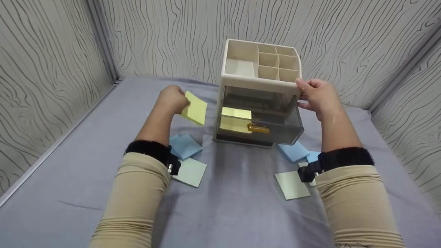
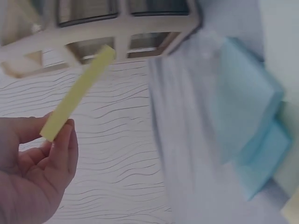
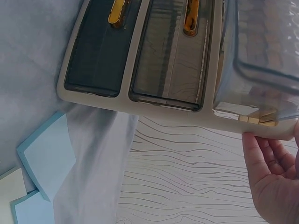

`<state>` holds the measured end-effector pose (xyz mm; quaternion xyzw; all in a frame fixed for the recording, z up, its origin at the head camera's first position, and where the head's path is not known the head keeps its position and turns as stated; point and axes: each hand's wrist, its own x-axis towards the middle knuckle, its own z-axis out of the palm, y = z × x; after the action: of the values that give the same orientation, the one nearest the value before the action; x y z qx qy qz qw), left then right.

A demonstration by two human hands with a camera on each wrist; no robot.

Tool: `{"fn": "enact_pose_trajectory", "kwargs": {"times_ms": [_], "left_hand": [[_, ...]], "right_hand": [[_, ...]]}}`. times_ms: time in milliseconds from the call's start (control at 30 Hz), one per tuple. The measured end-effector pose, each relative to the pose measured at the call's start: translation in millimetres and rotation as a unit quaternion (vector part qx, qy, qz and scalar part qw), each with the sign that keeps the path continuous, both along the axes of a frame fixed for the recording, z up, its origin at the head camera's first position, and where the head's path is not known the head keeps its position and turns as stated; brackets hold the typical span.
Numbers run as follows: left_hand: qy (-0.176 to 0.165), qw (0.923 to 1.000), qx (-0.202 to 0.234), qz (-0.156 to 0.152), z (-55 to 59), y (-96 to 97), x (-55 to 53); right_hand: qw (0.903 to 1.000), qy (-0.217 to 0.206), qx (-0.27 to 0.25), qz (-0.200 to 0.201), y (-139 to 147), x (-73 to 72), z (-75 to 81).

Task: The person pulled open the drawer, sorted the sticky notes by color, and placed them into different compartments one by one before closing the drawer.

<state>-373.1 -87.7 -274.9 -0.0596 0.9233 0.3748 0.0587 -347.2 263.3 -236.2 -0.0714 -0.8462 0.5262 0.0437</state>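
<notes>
My left hand (image 1: 171, 99) pinches a yellow sticky-note pad (image 1: 195, 108) between thumb and fingers, raised left of a cream desktop drawer organizer (image 1: 260, 80). In the left wrist view the pad (image 2: 77, 93) appears edge-on. The organizer's upper smoky clear drawer (image 1: 280, 132), with its gold handle (image 1: 258, 128), is pulled out. Inside lies another yellow pad (image 1: 236, 113), toward the drawer's left side. My right hand (image 1: 320, 96) grips the organizer's top right corner, thumb on the rim. The right wrist view shows two lower drawers (image 3: 170, 60) pushed in.
Blue pads (image 1: 187, 146) and a pale green pad (image 1: 191, 172) lie on the grey cloth left of the organizer. More blue pads (image 1: 293, 151) and pale green pads (image 1: 293, 185) lie at the right. Patterned wall panels (image 1: 165, 38) stand behind and at both sides.
</notes>
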Motion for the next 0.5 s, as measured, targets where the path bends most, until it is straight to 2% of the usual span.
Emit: {"fn": "enact_pose_trajectory", "kwargs": {"times_ms": [133, 267, 433, 500], "left_hand": [[0.007, 0.9979, 0.064, 0.004, 27.2, -5.1, 5.2], [0.011, 0.9922, 0.124, 0.013, 50.3, -5.3, 12.8], [0.009, 0.9826, 0.184, 0.017, 69.7, -6.0, 22.6], [0.011, 0.9763, 0.216, 0.017, 75.2, -6.8, 25.3]], "right_hand": [[1.0, -0.003, -0.001, -0.001, 1, 0.3, 0.4], [1.0, -0.005, -0.002, -0.003, 1, 0.8, 0.4], [1.0, -0.004, 0.002, 0.0, 0, 0.4, 0.4], [1.0, -0.004, 0.002, 0.003, 0, -0.7, 0.2]]}}
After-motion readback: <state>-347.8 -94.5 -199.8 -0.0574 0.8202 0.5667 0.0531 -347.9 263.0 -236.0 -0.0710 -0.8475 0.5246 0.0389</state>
